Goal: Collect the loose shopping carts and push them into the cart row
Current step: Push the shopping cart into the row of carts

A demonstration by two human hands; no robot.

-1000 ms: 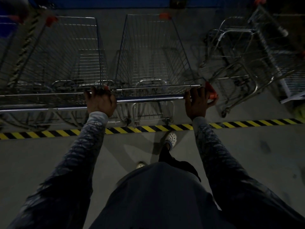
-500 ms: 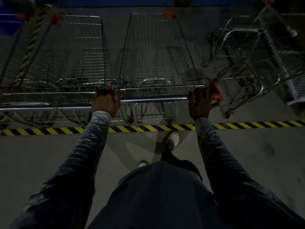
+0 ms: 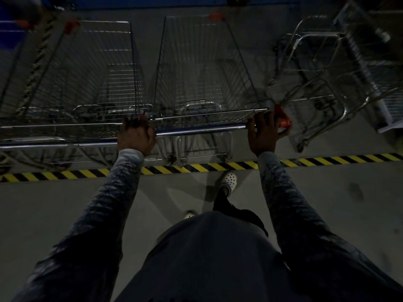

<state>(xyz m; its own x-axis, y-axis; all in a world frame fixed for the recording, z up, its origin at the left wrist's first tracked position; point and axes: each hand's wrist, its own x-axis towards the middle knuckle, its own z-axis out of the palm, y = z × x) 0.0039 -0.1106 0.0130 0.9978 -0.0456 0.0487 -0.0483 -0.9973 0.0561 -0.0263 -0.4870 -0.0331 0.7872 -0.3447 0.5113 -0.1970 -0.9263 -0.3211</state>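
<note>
Steel wire, dim and grey, makes up the cart I am holding. Little has changed over the last second. My hands sit at the same two spots on the handle bar, the rear wheels remain just beyond the yellow-and-black tape, and the whole scene has only drifted a touch rightward in my view. My white clog is still planted just short of the tape.

My left hand grips the left end of the bar, knuckles curled over it. My right hand lies over the right end. Its fingers reach fairly straight up to the top wire, and the thumb hooks under the orange end cap.

The cart's long axis runs straight away from me, nose toward the blue wall, with the bar crosswise in front of me. It stands just beside and parallel to a neighbouring cart on its left. On its right, skewed carts lie at an angle to it.
</note>
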